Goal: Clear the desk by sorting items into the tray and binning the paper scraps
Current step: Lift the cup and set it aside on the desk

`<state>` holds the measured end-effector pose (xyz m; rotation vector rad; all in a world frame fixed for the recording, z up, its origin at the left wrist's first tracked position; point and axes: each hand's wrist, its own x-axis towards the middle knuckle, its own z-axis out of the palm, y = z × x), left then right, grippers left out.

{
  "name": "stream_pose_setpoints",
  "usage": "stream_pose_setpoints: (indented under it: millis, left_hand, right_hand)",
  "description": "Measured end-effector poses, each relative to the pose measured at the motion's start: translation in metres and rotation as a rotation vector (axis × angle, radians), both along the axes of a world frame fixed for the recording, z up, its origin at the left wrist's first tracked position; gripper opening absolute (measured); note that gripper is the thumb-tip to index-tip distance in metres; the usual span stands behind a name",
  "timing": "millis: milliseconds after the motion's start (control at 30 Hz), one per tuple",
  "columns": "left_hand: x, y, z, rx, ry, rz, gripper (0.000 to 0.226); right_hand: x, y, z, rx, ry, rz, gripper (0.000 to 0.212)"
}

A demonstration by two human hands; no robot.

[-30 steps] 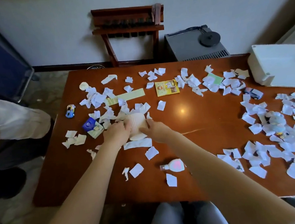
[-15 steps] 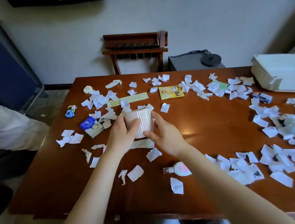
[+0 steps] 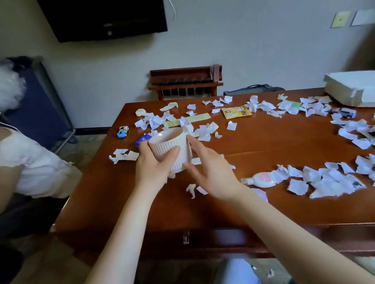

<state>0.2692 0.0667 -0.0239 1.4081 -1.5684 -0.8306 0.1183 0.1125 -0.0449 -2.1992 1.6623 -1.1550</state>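
A cream ribbed cup [image 3: 171, 149] is lifted upright above the left half of the brown desk [image 3: 261, 145]. My left hand [image 3: 152, 167] wraps around its near side. My right hand [image 3: 213, 173] is next to the cup's right side with its fingers spread, the fingertips just touching it. White paper scraps [image 3: 333, 179] are strewn over the far left, far middle and right of the desk. A white tray [image 3: 357, 88] stands at the far right corner. No bin is in view.
On the desk lie a small pink-and-white bottle [image 3: 261, 178], a blue toy car [image 3: 122, 131], another toy car [image 3: 345, 112], a yellow packet [image 3: 235, 111] and a blue packet [image 3: 142, 139]. A person in white [image 3: 26, 159] sits at the desk's left end.
The cup has come up off the desk, turned upright and moved toward me. My right hand has loosened from it and spread its fingers. The camera has tilted upward.
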Motion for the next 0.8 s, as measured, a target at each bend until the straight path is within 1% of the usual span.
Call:
stream_pose_setpoints:
  millis: [33, 100, 167, 267, 400, 467, 567, 700, 800]
  left_hand:
    - [0.010, 0.000, 0.001, -0.025, -0.016, 0.041, 0.066]
    - [0.030, -0.002, 0.001, -0.060, -0.038, 0.127, 0.067]
    - [0.050, -0.008, -0.002, -0.086, -0.044, 0.211, 0.067]
    - [0.077, -0.019, -0.008, -0.075, -0.064, 0.325, 0.065]
    - [0.107, -0.039, -0.018, -0.054, -0.112, 0.433, 0.071]
    - [0.116, -0.048, -0.021, -0.042, -0.149, 0.466, 0.074]
    - [0.124, -0.059, -0.023, -0.039, -0.206, 0.484, 0.077]
    - [0.132, -0.070, -0.027, -0.044, -0.211, 0.496, 0.077]
    - [0.132, -0.074, -0.033, -0.046, -0.207, 0.487, 0.074]
  right_hand:
    - [0.010, -0.003, 0.002, 0.017, -0.013, 0.035, 0.061]
    - [0.030, -0.013, 0.003, 0.072, -0.031, 0.095, 0.058]
    - [0.047, -0.028, -0.002, 0.106, 0.016, 0.117, 0.054]
    - [0.067, -0.061, -0.012, 0.125, 0.189, 0.115, 0.046]
    - [0.090, -0.108, -0.014, 0.177, 0.441, 0.101, 0.047]
    - [0.104, -0.128, -0.013, 0.197, 0.543, 0.109, 0.049]
    - [0.124, -0.155, -0.013, 0.273, 0.638, 0.178, 0.052]
    - [0.135, -0.175, -0.019, 0.371, 0.807, 0.274, 0.054]
    - [0.124, -0.177, -0.022, 0.400, 0.873, 0.271, 0.053]
